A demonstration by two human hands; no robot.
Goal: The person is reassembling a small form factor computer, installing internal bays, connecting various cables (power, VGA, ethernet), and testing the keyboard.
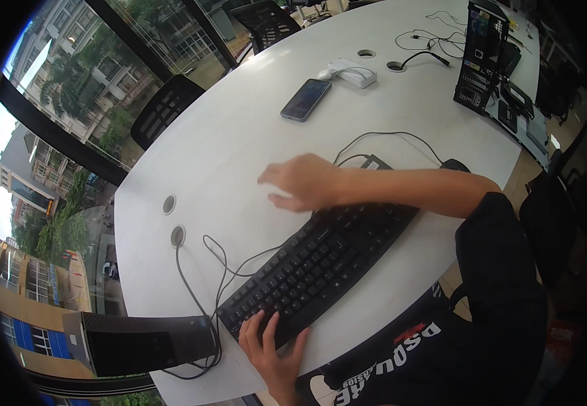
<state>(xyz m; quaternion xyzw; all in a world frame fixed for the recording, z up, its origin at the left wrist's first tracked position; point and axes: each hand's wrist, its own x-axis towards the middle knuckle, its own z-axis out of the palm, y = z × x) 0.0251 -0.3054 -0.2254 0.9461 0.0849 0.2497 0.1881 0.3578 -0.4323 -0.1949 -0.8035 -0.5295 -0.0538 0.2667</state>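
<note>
A black full-size keyboard lies slantwise on the white table. My left hand rests on its left end, fingers spread over the keys, holding nothing. My right hand hovers past the keyboard's far edge, thumb and fingers apart, with nothing seen in it. That forearm crosses above the right part of the keyboard and hides some keys. A dark mouse lies beyond the forearm, partly hidden by it. Farther off, a smartphone lies face up beside a white box-shaped device with a cable.
A black box-shaped computer case stands at the table's lower left, with cables looping beside it. An open black computer case stands at the far right. Round cable holes pierce the tabletop. Mesh chairs line the window side.
</note>
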